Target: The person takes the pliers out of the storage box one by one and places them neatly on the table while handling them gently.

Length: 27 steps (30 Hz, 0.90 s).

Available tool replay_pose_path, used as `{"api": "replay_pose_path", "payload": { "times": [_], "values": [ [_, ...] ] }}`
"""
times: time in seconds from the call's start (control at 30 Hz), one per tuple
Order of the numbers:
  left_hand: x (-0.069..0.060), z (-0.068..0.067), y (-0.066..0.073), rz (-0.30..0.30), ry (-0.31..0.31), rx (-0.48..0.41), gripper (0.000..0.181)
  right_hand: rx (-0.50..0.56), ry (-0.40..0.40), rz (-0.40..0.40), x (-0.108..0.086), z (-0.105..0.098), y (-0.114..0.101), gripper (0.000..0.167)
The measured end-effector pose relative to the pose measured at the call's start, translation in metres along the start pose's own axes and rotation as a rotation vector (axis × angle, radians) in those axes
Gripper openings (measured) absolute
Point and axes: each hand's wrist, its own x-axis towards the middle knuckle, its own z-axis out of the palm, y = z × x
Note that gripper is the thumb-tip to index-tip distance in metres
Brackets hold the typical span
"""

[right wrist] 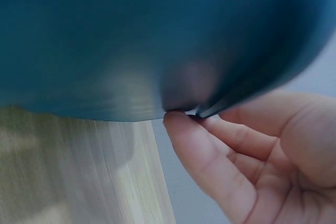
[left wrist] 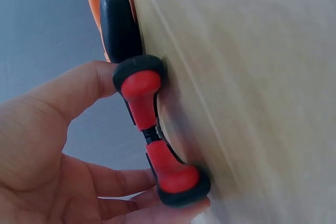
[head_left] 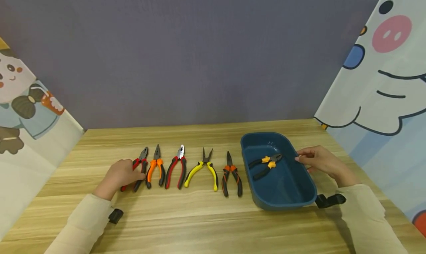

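My left hand [head_left: 123, 173] is at the left end of a row of pliers. Its thumb and fingers grip the handles of red-and-black pliers [head_left: 143, 159], whose grips [left wrist: 140, 85] show between them in the left wrist view. On the right, my right hand [head_left: 324, 163] pinches the right rim of a dark blue plastic bin [head_left: 283, 193]. In the right wrist view, the fingers [right wrist: 202, 153] meet at the edge of the bin [right wrist: 105, 77]. Inside the bin lie pliers with yellow-and-black handles [head_left: 267, 169].
Between the hands lie orange needle-nose pliers [head_left: 152, 169], red-and-black pliers with a bright head [head_left: 171, 169], yellow needle-nose pliers [head_left: 196, 169] with spread jaws, and orange-and-black long-nose pliers [head_left: 229, 168]. The wooden table [head_left: 199, 224] meets a grey back panel [head_left: 199, 61].
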Motion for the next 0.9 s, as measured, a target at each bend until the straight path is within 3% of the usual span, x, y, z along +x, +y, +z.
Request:
{"api": "replay_pose_path", "payload": {
  "times": [0.43,0.63,0.9],
  "values": [
    [-0.003,-0.004,-0.001,-0.013,-0.021,-0.005,0.039,-0.016,-0.004,-0.001,0.000,0.000,-0.001,0.055],
    [-0.008,-0.008,0.000,0.013,0.001,0.014,0.040,-0.010,-0.006,0.003,0.001,0.000,0.000,0.055],
    [-0.015,-0.022,0.007,0.006,0.028,0.096,0.074,-0.017,-0.006,-0.011,0.002,0.000,0.002,0.052]
  ]
}}
